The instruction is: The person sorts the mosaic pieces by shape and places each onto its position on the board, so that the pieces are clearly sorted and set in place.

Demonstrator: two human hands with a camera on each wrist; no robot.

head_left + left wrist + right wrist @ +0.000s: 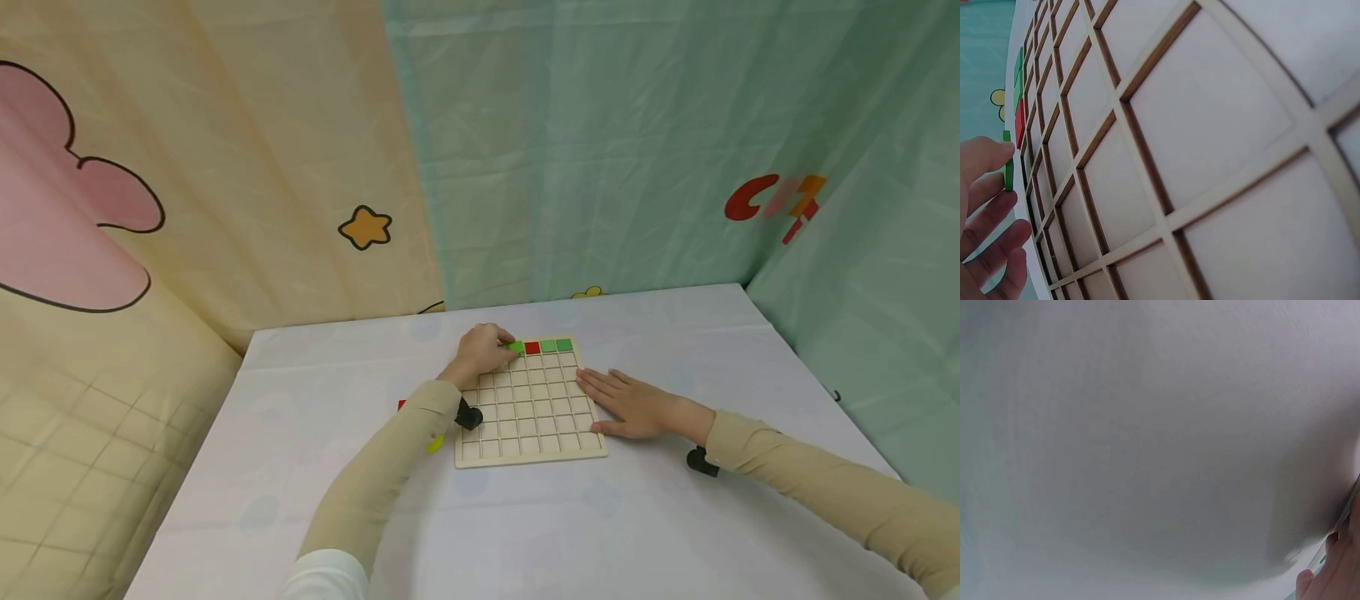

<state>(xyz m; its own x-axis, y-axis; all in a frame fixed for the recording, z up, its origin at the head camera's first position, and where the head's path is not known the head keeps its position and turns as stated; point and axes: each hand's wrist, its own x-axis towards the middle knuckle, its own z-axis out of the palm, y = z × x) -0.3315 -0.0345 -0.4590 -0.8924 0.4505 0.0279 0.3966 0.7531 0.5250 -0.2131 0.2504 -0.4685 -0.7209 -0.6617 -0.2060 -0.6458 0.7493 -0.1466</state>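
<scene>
A light wooden grid board [525,460] lies on the white-covered table. Along its far row, at the right end, sit a red tile [532,348] and two green tiles [557,345]. My left hand [483,348] pinches a bright green tile [1008,161] between thumb and fingertips, at the far row just left of the red one. In the left wrist view that tile stands on edge in the fingers. My right hand [630,407] lies flat with straight fingers, its fingertips on the board's right edge. Only part of this hand [1335,575] shows in the right wrist view.
Left of the board, partly hidden by my left forearm, are a red piece [402,404] and a yellow piece [435,444] on the tablecloth [600,517]. A printed curtain [480,150] hangs behind the table's far edge.
</scene>
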